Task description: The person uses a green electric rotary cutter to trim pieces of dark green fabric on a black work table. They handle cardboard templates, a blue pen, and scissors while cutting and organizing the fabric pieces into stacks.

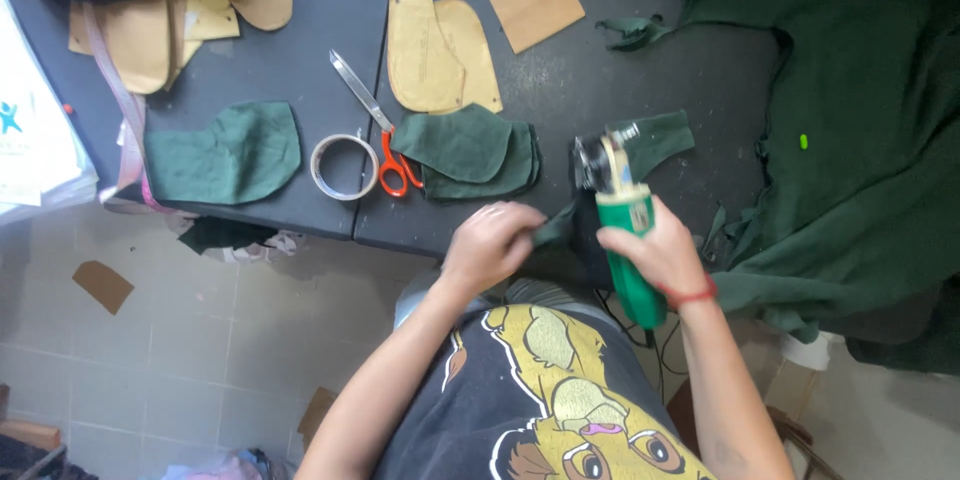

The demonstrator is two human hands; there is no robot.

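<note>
Gripping the cutter point(625, 240), her right hand point(665, 255) nears left fingers point(505, 230) pinching cloth point(560, 230); a slip probably nicks them.

Green electric cutter point(628, 240): fat green handle, shiny metal blade end pointing far, upright-ish, at near table edge, right of middle. Dark green cloth point(568, 230): 1 small piece, bunched up, touching cutter's left side, hanging off near edge.

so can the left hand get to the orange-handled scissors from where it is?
Probably yes: the left hand pinches green fabric at the table edge, and the scissors lie uncovered just beyond it, beside the tape roll.
</note>
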